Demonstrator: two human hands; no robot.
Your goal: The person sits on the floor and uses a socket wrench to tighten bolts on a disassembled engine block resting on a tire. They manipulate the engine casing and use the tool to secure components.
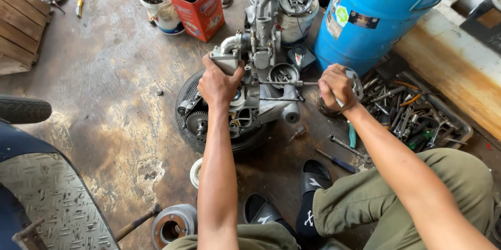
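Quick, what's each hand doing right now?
Left hand: closed, gripping the engine.
Right hand: closed on a long tool reaching into the engine.

Stained concrete floor [104, 72], daylit

hands 2 [219, 85] [336, 85] | engine 1 [255, 72] | blue drum 1 [376, 15] | sandals 2 [313, 177] | red box 1 [198, 7]

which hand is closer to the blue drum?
Right. The right hand grips a long tool just below the foot of the blue drum, nearly against it. The left hand is farther off, holding the engine on its other side.
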